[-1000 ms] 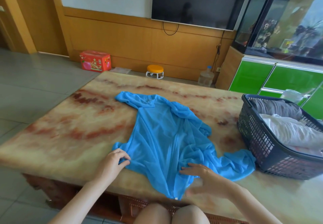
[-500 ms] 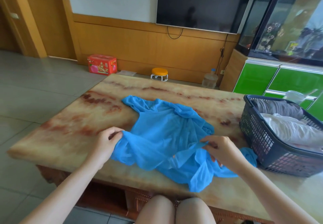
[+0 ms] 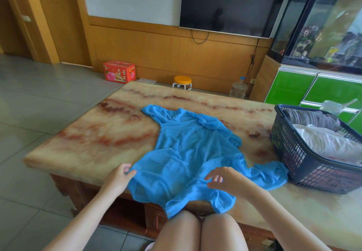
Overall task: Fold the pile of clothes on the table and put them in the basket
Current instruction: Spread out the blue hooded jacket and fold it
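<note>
**Blue garment spread on the worktop, both hands loose at its near hem**

The left hand [image 3: 120, 174] is loosely open, its fingers relaxed and the thumb tip at the near-left edge of the blue garment [image 3: 188, 153]. The right hand [image 3: 227, 180] hovers just over the near part of the cloth, fingers spread wide and gently curved, holding nothing.

The sheer garment lies opened out in the middle of the marbled worktop [image 3: 98, 143]. Its hem hangs over the near edge, and one sleeve trails right to just beside the basket [image 3: 290, 153].

The dark plastic lattice basket stands at the right end of the worktop. It holds a grey folded cloth [image 3: 311, 118] at the far side and a white cloth [image 3: 329, 143] nearer.

On the floor by the far wall sits a red box [image 3: 119, 71] printed with a peach and large characters too small to read. To its right are a clear water jug [image 3: 238, 90] with a blue cap and, between them, an orange-topped stool [image 3: 182, 81].
</note>
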### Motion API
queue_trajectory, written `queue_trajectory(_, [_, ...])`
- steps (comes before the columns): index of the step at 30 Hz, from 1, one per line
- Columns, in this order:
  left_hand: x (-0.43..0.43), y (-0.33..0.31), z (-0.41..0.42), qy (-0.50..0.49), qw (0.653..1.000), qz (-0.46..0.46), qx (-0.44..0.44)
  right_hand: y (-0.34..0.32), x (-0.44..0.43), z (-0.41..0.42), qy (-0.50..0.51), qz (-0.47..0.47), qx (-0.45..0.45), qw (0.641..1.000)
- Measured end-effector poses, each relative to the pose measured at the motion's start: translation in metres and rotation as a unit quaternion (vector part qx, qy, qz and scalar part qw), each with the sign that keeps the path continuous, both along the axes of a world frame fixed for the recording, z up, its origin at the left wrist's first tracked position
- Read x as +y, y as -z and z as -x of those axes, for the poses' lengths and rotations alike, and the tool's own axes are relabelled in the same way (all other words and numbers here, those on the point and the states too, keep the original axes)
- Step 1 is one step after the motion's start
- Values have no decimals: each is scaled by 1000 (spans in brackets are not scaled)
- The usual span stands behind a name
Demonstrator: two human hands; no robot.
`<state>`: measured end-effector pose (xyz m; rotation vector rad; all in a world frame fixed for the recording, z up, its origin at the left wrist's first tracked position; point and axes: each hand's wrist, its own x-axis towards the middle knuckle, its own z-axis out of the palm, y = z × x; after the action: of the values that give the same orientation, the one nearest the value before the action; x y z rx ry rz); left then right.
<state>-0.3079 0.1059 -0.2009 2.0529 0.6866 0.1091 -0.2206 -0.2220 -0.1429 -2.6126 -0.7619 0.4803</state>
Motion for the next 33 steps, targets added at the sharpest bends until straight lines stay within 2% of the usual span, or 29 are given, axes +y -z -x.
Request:
queue_trajectory(3, [2, 6, 8, -36, 999, -23, 7, 13, 11, -4, 20, -26, -34, 999])
queue_trajectory(6, [1, 11, 17, -50, 998, 16, 17, 24, 8, -5, 81, -42, -57, 994])
queue_trajectory(11, [-8, 16, 29, -61, 993, 95, 39, 40, -7, 12, 100, -43, -54, 993])
queue_trajectory(14, [-18, 22, 34, -64, 993, 84, 52, 46, -15, 26, 123, -35, -71, 989])
queue_trajectory(16, [-28, 26, 38, -77, 990, 111, 43, 48, -21, 34, 135, -10, -75, 988])
queue_trajectory(18, [-38, 27, 42, -86, 976, 197, 39, 48, -26, 41, 151, 28, -78, 985])
queue_trajectory(22, [-50, 32, 47, -112, 917, 383, -8, 48, -31, 51, 183, 57, -83, 978])
queue_trajectory(27, [-53, 34, 47, -160, 885, 433, -62, 44, -25, 55, 198, 85, -85, 973])
queue_trajectory(33, [-53, 27, 54, -148, 882, 436, -98, 53, -15, 63, 184, 88, -106, 973])
